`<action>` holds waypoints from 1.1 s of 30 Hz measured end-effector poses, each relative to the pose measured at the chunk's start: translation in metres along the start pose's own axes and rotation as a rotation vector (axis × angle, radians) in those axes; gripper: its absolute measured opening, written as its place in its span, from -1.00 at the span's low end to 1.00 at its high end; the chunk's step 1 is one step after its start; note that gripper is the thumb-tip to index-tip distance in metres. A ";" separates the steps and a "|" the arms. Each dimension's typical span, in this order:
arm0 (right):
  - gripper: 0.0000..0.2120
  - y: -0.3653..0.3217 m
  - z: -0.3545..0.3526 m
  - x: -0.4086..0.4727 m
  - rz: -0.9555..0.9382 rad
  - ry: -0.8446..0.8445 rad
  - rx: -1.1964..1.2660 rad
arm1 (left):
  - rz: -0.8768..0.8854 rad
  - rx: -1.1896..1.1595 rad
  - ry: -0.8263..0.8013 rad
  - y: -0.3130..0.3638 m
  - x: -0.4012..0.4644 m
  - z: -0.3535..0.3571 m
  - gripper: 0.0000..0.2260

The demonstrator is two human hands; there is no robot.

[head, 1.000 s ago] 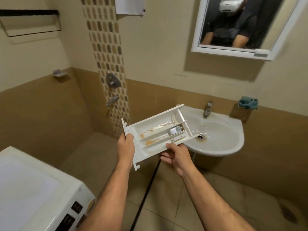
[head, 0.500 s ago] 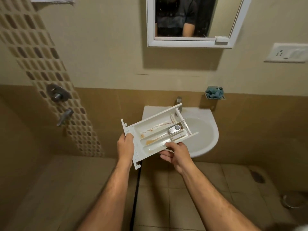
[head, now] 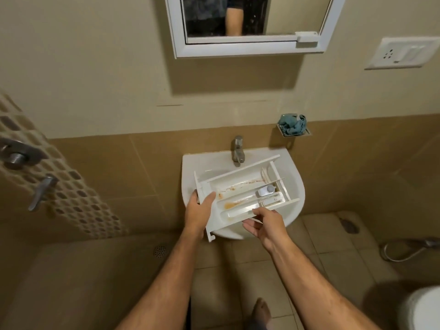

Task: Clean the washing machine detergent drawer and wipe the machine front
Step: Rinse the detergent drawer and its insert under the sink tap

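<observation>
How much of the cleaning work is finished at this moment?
Done: the detergent drawer is out of the machine. In hand: both hands, left and right, hold it over the sink. Left: orange residue still stains it, the tap is dry, and the machine front is out of view.

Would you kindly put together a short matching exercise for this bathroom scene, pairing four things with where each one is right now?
Things:
1. detergent drawer
2. teal cloth
3. tap
4. mirror

Places:
A. on the wall above the basin
B. at the back rim of the basin
C. bunched in the small wall holder to the right of the tap
D. held over the basin by the left hand and right hand

Pairs: 1-D, 2-C, 3-B, 4-A
</observation>
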State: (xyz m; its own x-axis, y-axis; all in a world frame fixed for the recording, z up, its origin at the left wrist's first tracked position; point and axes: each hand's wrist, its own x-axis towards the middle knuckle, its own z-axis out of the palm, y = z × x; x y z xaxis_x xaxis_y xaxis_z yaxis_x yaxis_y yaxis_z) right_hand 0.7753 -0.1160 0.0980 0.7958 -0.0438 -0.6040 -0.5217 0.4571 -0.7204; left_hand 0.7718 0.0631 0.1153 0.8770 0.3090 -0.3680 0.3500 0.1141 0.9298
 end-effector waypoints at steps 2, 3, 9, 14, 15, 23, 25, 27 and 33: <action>-0.77 -0.004 -0.006 0.016 0.024 0.015 -0.004 | -0.007 0.037 0.014 -0.003 0.013 0.015 -0.66; -0.78 -0.006 -0.009 0.024 0.037 0.015 -0.007 | -0.016 0.060 0.026 -0.003 0.019 0.021 -0.64; -0.81 -0.023 -0.021 0.068 0.108 -0.030 -0.052 | -0.100 0.134 0.083 -0.004 0.060 0.057 -0.57; -0.81 -0.036 -0.038 0.099 0.145 -0.053 -0.103 | -0.156 0.136 0.098 -0.011 0.082 0.083 -0.62; -0.81 -0.038 -0.041 0.103 0.156 -0.050 -0.112 | -0.164 0.141 0.102 -0.014 0.084 0.087 -0.62; -0.72 -0.036 -0.048 0.134 0.241 -0.030 -0.164 | -0.189 0.181 0.089 -0.028 0.117 0.098 -0.65; -0.70 -0.035 -0.045 0.139 0.249 -0.018 -0.189 | -0.209 0.195 0.080 -0.032 0.131 0.097 -0.59; -0.73 -0.039 -0.039 0.143 0.255 0.000 -0.243 | -0.232 0.218 0.070 -0.034 0.147 0.094 -0.50; -0.67 -0.064 -0.016 0.131 0.499 -0.069 -0.658 | -0.256 0.289 -0.021 -0.021 0.177 0.087 -0.82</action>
State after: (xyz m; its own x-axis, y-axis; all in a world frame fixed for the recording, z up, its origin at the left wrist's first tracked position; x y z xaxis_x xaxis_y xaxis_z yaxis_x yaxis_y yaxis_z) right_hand 0.9075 -0.1650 0.0595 0.4292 0.0906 -0.8986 -0.8748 -0.2059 -0.4386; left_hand 0.9485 0.0330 0.0298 0.7548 0.2849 -0.5908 0.6341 -0.0866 0.7684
